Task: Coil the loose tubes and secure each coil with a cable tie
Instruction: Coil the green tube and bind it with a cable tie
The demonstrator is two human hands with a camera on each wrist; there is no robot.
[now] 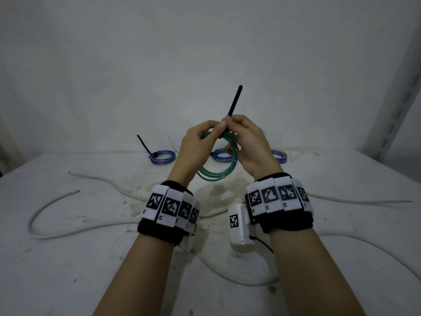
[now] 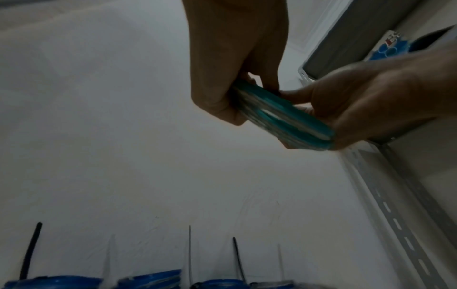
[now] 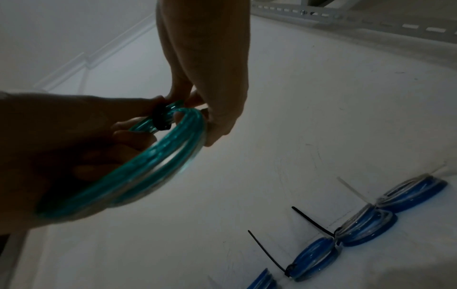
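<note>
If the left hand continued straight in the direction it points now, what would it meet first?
The left hand points toward the right hand, gripping the green coil between them. It would probably meet the right hand's fingers at the black cable tie first; depth is uncertain.

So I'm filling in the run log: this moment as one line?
step: tying coil | left hand: grips green tube coil | right hand: pinches black cable tie around coil | done: blue coils on table

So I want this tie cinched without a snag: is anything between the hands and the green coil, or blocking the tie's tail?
Nothing visible. Both hands, left hand and right hand, already hold the green coil in the air, above the table. The black cable tie sticks up freely.
</note>
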